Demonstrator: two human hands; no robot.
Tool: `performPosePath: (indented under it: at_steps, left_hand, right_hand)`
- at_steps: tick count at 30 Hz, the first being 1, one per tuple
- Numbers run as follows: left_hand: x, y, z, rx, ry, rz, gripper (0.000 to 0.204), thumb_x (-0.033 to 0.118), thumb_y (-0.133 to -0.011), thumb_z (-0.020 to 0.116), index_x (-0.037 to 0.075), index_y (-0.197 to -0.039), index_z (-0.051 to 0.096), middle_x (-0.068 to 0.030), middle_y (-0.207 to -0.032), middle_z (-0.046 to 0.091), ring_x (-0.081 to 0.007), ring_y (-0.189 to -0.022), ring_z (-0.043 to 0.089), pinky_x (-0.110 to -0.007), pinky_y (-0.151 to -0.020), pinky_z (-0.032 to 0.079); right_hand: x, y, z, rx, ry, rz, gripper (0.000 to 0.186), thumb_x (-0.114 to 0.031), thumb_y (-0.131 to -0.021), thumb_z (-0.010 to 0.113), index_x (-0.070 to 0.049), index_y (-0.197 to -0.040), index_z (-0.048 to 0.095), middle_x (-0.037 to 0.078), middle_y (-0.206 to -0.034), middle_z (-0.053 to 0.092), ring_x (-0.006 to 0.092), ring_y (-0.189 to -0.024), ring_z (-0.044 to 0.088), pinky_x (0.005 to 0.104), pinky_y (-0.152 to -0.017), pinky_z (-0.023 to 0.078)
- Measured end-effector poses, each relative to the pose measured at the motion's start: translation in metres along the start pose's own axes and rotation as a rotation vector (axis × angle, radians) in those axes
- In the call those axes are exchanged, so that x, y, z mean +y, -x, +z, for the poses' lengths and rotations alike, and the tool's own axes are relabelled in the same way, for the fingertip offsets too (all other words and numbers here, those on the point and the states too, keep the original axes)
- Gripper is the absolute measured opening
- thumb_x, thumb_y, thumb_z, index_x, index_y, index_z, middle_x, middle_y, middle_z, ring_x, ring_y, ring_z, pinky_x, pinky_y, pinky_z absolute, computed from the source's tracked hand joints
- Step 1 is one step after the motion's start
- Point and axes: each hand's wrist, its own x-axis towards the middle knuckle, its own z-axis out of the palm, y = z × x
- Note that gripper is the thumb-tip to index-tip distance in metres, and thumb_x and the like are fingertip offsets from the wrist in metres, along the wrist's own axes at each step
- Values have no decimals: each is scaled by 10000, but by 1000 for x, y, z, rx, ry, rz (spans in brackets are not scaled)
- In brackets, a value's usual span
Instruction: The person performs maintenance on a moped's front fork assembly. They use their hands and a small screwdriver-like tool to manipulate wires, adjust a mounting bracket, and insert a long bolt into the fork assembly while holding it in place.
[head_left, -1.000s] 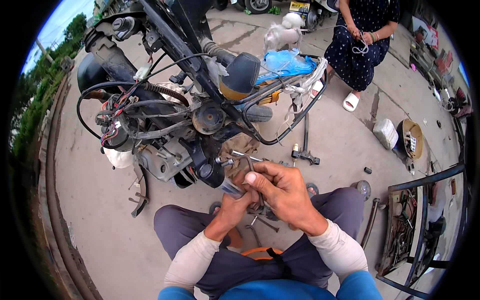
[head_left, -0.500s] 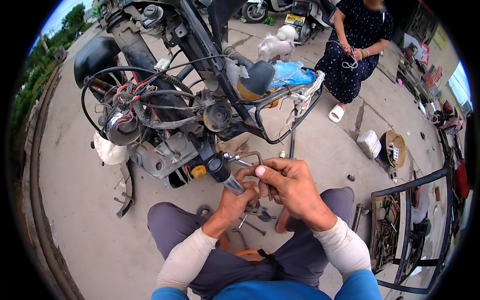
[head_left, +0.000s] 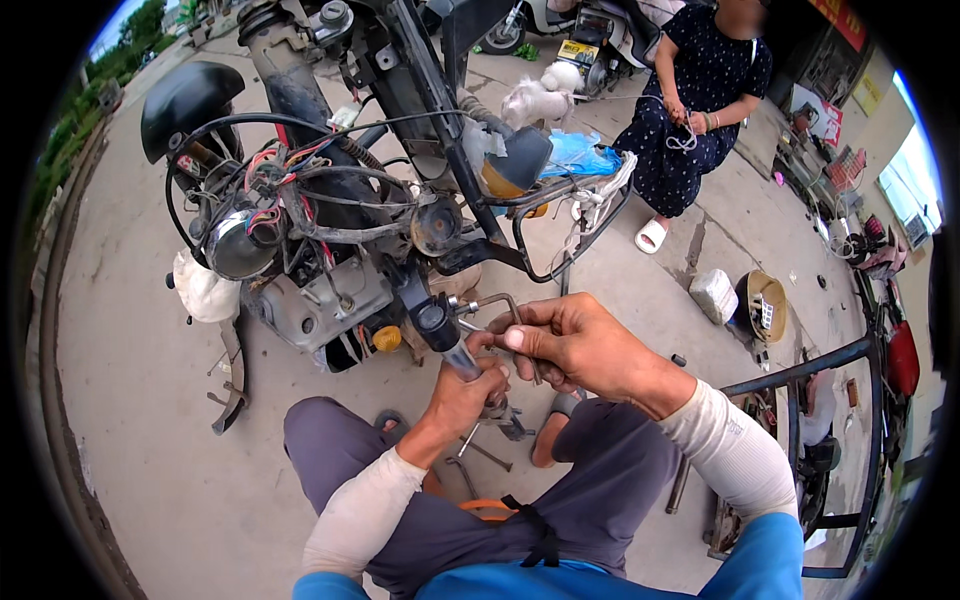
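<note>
A dark clamp (head_left: 436, 325) sits round a shiny fork tube (head_left: 460, 362) on the stripped black motorbike frame (head_left: 480, 225). My left hand (head_left: 467, 395) is closed round the tube below the clamp. My right hand (head_left: 570, 350) grips a bent L-shaped hex key (head_left: 513, 308), thumb pressed on it, with the key's short end at a bolt (head_left: 450, 303) on the clamp's side. Wires and cables (head_left: 290, 180) hang tangled above, and a yellow round part (head_left: 388, 338) lies just left of the clamp.
A person (head_left: 683, 130) in dark dotted clothes holds a leash of a white dog (head_left: 530, 100). At right are a white block (head_left: 714, 295), a tan basin (head_left: 765, 300) and a black metal frame (head_left: 865, 440). A curved bracket (head_left: 228, 380) lies on the concrete at left.
The hex key has moved up to the clamp bolt and my right hand has turned and shifted with it. The view has drifted, showing more of the right-hand wall.
</note>
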Motion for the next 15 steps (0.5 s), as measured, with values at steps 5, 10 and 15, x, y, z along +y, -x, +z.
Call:
performPosePath:
  at_steps: [5,10,15]
  left_hand:
    - [4,3,3,12,-14,-21,363,-10,-875,566,-31,-1218,447,-9,-712,579,-78,-576,500,-247,-538,412]
    - [4,3,4,-5,-37,-27,323,6,-887,562,-22,-1199,485,-5,-714,576,-69,-573,487,-241,-535,406]
    - [-2,4,4,-17,41,-1,295,16,-888,562,-26,-1173,500,-6,-689,557,-69,-563,471,-245,-532,408]
  right_hand:
    - [-1,8,-3,-114,-58,-50,212,-178,-1033,562,-3,-1142,616,-13,-763,601,27,-570,442,205,-508,352]
    - [45,-5,-1,150,342,-335,98,-68,-982,602,0,-1053,598,46,-815,656,94,-659,562,265,-584,450]
    - [73,-29,4,420,571,-668,203,30,-873,633,-7,-1070,604,185,-879,664,383,-758,648,392,-643,512]
